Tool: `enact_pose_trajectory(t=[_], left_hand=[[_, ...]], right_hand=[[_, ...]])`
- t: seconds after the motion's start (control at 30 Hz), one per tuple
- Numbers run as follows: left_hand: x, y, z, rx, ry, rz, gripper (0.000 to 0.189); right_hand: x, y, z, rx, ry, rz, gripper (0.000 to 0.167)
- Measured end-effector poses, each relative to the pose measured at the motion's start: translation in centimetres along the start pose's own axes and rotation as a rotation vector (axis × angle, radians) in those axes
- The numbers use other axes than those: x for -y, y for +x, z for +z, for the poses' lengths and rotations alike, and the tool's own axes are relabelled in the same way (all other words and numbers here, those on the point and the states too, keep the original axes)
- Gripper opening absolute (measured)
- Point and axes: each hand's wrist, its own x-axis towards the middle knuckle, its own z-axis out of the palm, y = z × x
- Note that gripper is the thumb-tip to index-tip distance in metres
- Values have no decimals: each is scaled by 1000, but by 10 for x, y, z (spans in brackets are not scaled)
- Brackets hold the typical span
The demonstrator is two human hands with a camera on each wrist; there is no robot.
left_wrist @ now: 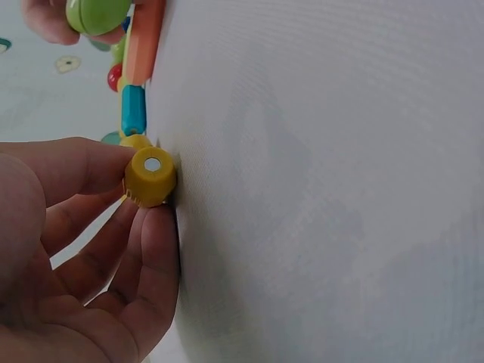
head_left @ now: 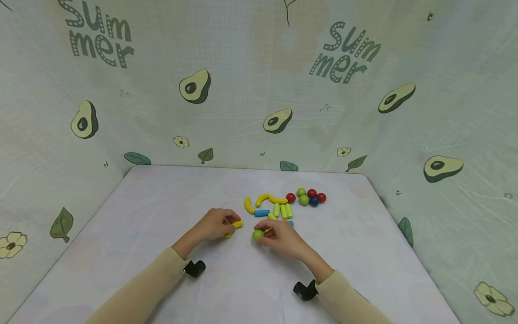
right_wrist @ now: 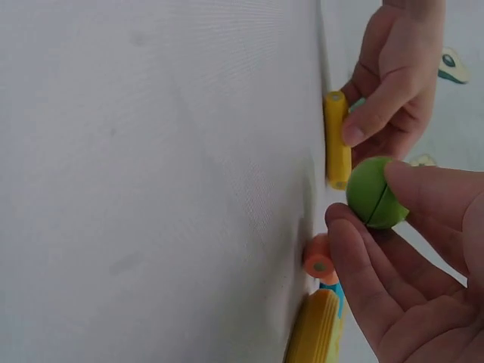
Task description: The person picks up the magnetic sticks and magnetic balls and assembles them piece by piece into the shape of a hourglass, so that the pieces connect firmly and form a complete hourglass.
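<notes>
Pale tabletop [head_left: 251, 288], avocado-print backdrop [head_left: 238, 144]. Left grip [head_left: 216, 223] pinches a yellow piece [head_left: 238, 224] near the surface, presumably for steadiness; right grip [head_left: 284, 239] pinches a green ball [head_left: 257, 235], perhaps keeping its slit [right_wrist: 376, 207] visible (coloured pieces [head_left: 283, 211] lie just beyond).

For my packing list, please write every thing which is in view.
Held ball: one, green, in right hand
Other balls: three red, two green, one blue, beyond right hand
Held stick: one, yellow, in left hand
Curved sticks: three, yellow, left of other balls
Straight sticks: at least three, yellow-green, beyond right hand
Blue sticks: two, blue, near right hand
Orange sticks: at least one, orange, near right hand
Table: one, whitish, beneath
Backdrop: one, pale, around table
Wrist cameras: two, black, wrists
Sleeves: two, beige, forearms
Left hand, right hand: one each, central
</notes>
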Motion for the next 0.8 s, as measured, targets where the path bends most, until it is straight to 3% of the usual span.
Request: enact_pose_trajectory(t=[0.8], left_hand=[[1,-2,-1,4,-2,22,24]], right_hand=[[10,20,10,-88,-218,-4,27]])
